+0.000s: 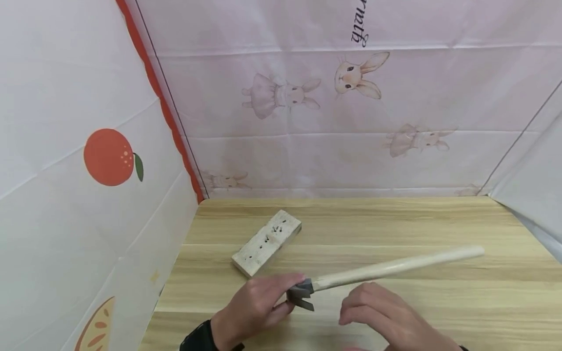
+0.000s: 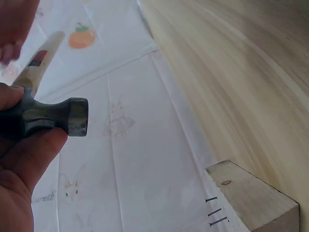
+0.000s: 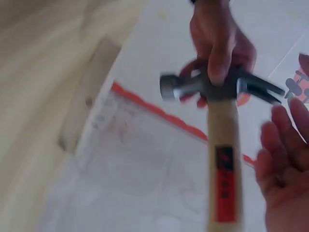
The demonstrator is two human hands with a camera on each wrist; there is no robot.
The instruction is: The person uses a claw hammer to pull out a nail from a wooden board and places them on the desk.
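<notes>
A claw hammer [image 1: 395,267] with a pale wooden handle is held above the table, its handle slanting up to the right in the head view. My left hand [image 1: 259,302] grips it by the dark steel head, the thumb lying over the top in the right wrist view. In the left wrist view the hammer's round striking face [image 2: 78,117] points away from the palm. My right hand [image 1: 386,314] is beside the handle, its fingers loosely bent with nothing in them. A red and black label [image 3: 225,183] shows on the handle.
Behind the left hand a wooden block [image 1: 268,242] lies on the wood-grain table [image 1: 351,219], with several nails [image 2: 215,212] standing out of its top. A pink rabbit-print cloth [image 1: 307,161] hangs at the back, and a white fruit-print cloth [image 1: 57,234] at the left.
</notes>
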